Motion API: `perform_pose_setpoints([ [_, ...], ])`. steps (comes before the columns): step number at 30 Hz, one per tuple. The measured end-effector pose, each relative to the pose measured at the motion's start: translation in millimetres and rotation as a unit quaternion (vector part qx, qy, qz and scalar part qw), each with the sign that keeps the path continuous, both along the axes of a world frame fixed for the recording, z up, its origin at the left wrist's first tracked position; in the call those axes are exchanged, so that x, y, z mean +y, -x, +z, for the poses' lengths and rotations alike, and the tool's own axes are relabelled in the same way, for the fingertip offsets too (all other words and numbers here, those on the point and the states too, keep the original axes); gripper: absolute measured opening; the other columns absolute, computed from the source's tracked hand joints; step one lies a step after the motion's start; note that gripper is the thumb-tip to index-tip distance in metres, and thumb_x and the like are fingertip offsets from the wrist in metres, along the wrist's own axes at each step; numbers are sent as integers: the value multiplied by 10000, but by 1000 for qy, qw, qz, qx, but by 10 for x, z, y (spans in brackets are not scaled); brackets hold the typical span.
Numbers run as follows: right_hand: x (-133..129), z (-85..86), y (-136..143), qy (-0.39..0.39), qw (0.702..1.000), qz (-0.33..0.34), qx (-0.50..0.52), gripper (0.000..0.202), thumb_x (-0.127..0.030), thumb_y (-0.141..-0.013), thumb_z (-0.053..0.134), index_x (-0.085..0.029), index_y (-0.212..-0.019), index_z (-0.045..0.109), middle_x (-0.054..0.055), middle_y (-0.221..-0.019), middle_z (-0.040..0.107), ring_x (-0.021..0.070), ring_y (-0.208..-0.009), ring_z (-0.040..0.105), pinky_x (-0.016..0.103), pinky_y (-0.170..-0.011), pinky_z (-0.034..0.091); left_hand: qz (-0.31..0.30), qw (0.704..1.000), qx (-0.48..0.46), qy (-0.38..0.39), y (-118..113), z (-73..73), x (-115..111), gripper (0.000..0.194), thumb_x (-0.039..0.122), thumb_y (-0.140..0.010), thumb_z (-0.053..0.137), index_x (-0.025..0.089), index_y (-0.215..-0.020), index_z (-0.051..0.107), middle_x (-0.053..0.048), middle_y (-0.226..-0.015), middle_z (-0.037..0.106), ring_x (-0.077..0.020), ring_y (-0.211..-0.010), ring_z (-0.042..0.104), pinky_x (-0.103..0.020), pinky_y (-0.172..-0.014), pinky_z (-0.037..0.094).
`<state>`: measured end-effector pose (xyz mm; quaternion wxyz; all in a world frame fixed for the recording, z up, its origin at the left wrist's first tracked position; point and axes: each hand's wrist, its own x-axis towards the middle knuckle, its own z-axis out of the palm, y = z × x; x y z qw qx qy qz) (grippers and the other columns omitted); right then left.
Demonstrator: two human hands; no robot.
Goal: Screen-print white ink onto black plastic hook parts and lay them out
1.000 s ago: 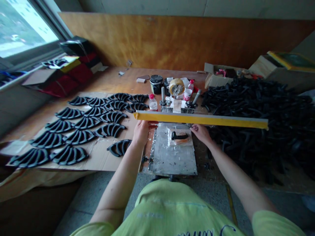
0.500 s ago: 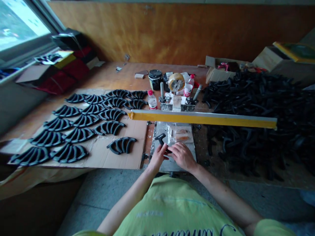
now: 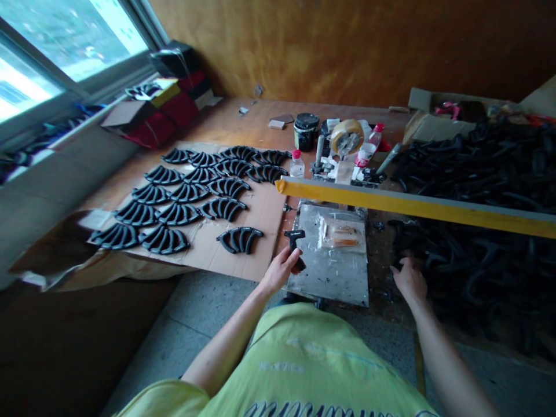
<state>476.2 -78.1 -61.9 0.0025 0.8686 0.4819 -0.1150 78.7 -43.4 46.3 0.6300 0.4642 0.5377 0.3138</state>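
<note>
My left hand [image 3: 279, 271] is closed around the lower part of a black T-shaped piece [image 3: 295, 236], its crossbar upward, over the left edge of a grey metal plate [image 3: 330, 278]. To the right of the plate, my right hand [image 3: 410, 279] is at the near left edge of a heap of black curved pieces [image 3: 486, 272]. Its thumb and forefinger are apart; the other fingers are partly hidden. On the cardboard sheet [image 3: 256, 263] at left lie rows of fan-shaped groups of black pieces [image 3: 165, 239], with one separate group [image 3: 240, 239] nearer the plate.
A long yellow-edged bar [image 3: 412, 200] crosses above the plate and heap. A small packet [image 3: 343, 234] lies on the plate. Behind stand a tape roll [image 3: 346, 139], a dark tub [image 3: 306, 132], a red-capped bottle [image 3: 297, 165] and a cup [image 3: 365, 154]. Boxes [image 3: 152, 124] sit by the window.
My right hand has left the black T-shaped piece and moved right to the heap. My left hand still holds the piece. The view has turned, shifting the scene.
</note>
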Motion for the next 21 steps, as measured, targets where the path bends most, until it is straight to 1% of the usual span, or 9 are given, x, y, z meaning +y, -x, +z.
perform_pose_setpoints([
  [4,32,-52,-47,-52,989,-116,80,406,-322,-784,607,-152,-1149,553,151,-965,681,290,-848,657,387,-753,483,-9,1000,-6,9,14,-16,-5,565,681,-805,497,149,-982,563,-25,-705,644,-135,-585,570,-245,-571,453],
  [6,56,41,-48,-113,975,-147,121,415,-325,-751,628,-156,-1126,574,140,-987,687,280,-856,657,383,-769,489,-3,1000,-8,17,15,-29,-10,576,683,-797,507,147,-997,569,-34,-721,659,-133,-585,574,-240,-573,453],
  [7,76,118,-17,-150,969,-134,141,414,-330,-751,623,-159,-1126,584,135,-1008,687,274,-877,654,383,-788,491,2,1000,-6,21,10,-38,-13,580,685,-789,517,146,-997,572,-37,-726,665,-131,-581,576,-239,-574,454],
  [9,155,311,134,-216,959,-47,177,395,-327,-780,592,-173,-1144,601,123,-1059,681,258,-942,642,387,-846,487,12,999,-1,31,-14,-60,-15,588,690,-769,537,147,-991,577,-40,-722,670,-129,-568,579,-238,-570,458],
  [12,384,575,532,-264,932,155,194,315,-273,-844,543,-218,-1137,645,99,-1101,670,248,-1023,601,414,-931,456,6,999,1,49,-76,-98,-3,606,696,-745,559,147,-1000,584,-44,-704,674,-135,-556,586,-241,-559,461],
  [13,476,629,678,-273,916,222,194,303,-234,-854,535,-224,-1131,655,94,-1103,667,247,-1045,584,422,-951,444,0,999,0,53,-99,-108,5,616,696,-742,562,146,-1016,585,-47,-704,678,-137,-557,589,-242,-559,462],
  [15,651,671,932,-270,891,314,187,309,-158,-854,525,-225,-1121,668,84,-1094,661,239,-1052,561,419,-964,437,-9,998,-1,56,-134,-117,25,641,696,-740,564,140,-1059,584,-53,-708,683,-140,-561,594,-243,-560,466],
  [18,822,617,1149,-248,875,377,174,325,-104,-865,497,-210,-1114,677,80,-1081,648,223,-1040,538,390,-952,437,-6,999,4,50,-154,-115,48,671,695,-740,563,133,-1106,585,-51,-711,682,-140,-564,596,-246,-563,472],
  [21,875,547,1198,-234,868,407,160,333,-109,-900,446,-184,-1132,674,87,-1072,636,219,-1031,507,363,-942,428,2,999,10,48,-148,-110,51,697,692,-737,565,116,-1127,585,-52,-717,680,-136,-562,591,-246,-562,475],
])
